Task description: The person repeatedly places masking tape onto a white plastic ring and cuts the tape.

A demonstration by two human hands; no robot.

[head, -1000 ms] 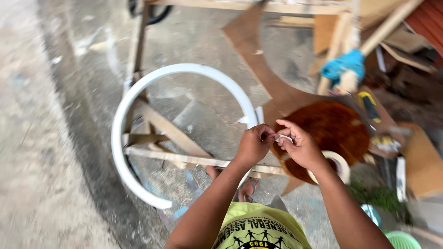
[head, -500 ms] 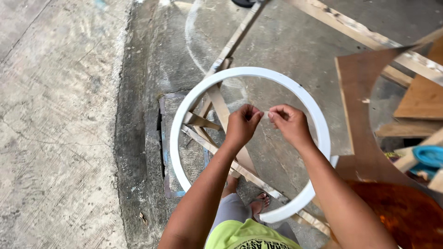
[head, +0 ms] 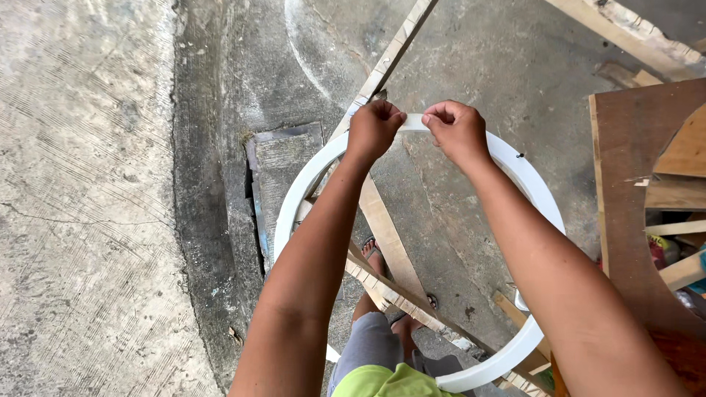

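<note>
A large white ring (head: 543, 200) lies flat on crossed wooden slats (head: 387, 229) over the concrete floor. Both my hands are at the ring's far edge, close together. My left hand (head: 373, 129) and my right hand (head: 457, 131) each pinch one end of a short white strip (head: 414, 122) that lies along the ring's rim. I cannot tell whether the strip is tape or part of the rim itself. My forearms cross over the ring's middle, and my foot in a sandal (head: 372, 250) shows below, inside the ring.
A brown plywood board (head: 624, 184) with a round cut-out lies at the right, with wooden offcuts (head: 684, 151) beyond it. A long wooden batten (head: 625, 33) runs across the top right. A dark drain cover (head: 287, 158) sits in the concrete left of the ring.
The view has swung from the cluttered right side to over the ring. My hands, held together above the ring's middle, have moved forward to its far edge.
</note>
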